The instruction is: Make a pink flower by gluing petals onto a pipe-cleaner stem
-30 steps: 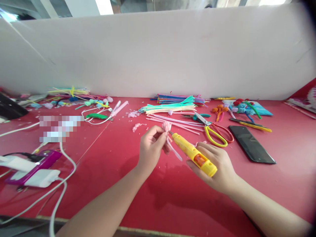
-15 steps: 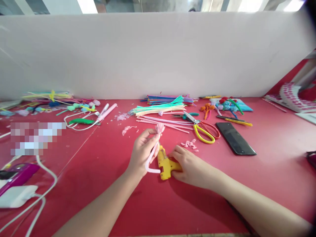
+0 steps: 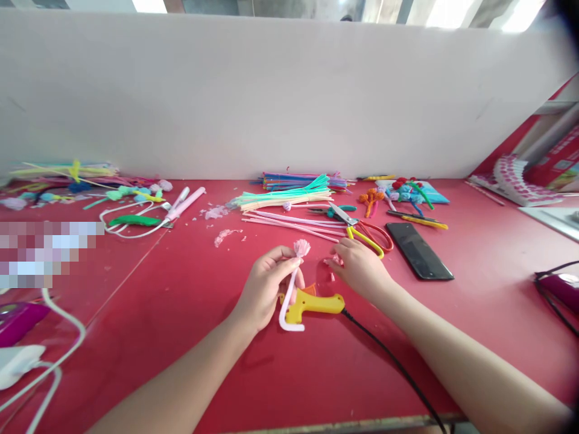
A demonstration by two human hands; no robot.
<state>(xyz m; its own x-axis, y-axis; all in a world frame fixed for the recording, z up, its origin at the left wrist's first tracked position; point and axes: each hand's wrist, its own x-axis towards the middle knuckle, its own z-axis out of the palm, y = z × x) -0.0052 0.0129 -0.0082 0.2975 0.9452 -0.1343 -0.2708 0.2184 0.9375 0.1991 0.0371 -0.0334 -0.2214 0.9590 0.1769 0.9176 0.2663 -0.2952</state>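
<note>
My left hand (image 3: 266,283) pinches a pale pink pipe cleaner stem (image 3: 286,307), bent into a hook at its lower end. A fluffy pink tuft (image 3: 301,248) tops the stem, just above the thumb and fingertips. Below and behind the stem, a yellow glue gun (image 3: 319,304) lies on its side on the red table, its nozzle end partly hidden by the left hand. My right hand (image 3: 359,262) reaches past it, fingertips drawn together among small pink chenille pieces (image 3: 333,260). At least one piece seems caught between them, though the fingers partly cover it.
Scissors (image 3: 362,232) and a black phone (image 3: 418,250) lie beyond and right of my right hand. Bundled pipe cleaners (image 3: 284,196) lie along the back by the white partition (image 3: 271,96). A black cord (image 3: 393,358) trails from the glue gun under my right forearm.
My right hand has let go of the glue gun, which now lies turned with its handle to the right. That hand has moved up to the pink pieces. The left hand keeps its hold.
</note>
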